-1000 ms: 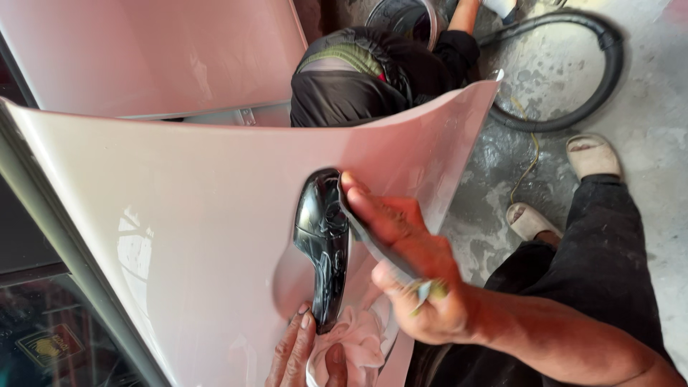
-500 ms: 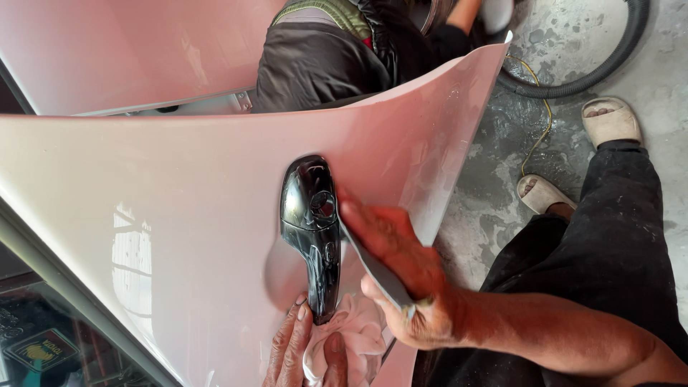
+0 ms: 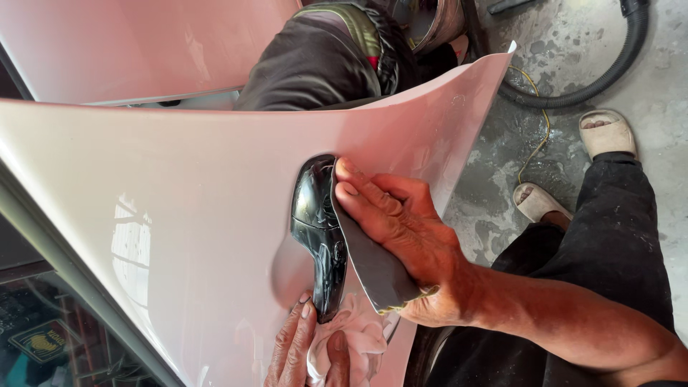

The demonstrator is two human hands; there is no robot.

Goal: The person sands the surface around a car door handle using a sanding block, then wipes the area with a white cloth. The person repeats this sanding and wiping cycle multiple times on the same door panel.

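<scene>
Beside our right hand (image 3: 412, 240), fingers pressing grey sandpaper (image 3: 369, 265), the black door handle (image 3: 319, 233) runs lengthwise; our left hand (image 3: 301, 351) pinches a cloth (image 3: 358, 337)

Free room: pink door panel (image 3: 179, 201), bare from 9 to 12 o'clock of the black door handle (image 3: 319, 229).
Obstacles: right hand (image 3: 401, 236) with grey sanding sheet (image 3: 373, 265) pressed against the handle at 3 o'clock; left hand (image 3: 297, 351) and pale cloth (image 3: 355, 340) at 6 o'clock; crouching person (image 3: 337, 57) at 12 o'clock behind the panel edge; black hose (image 3: 573, 86) on the floor at 2 o'clock.
</scene>
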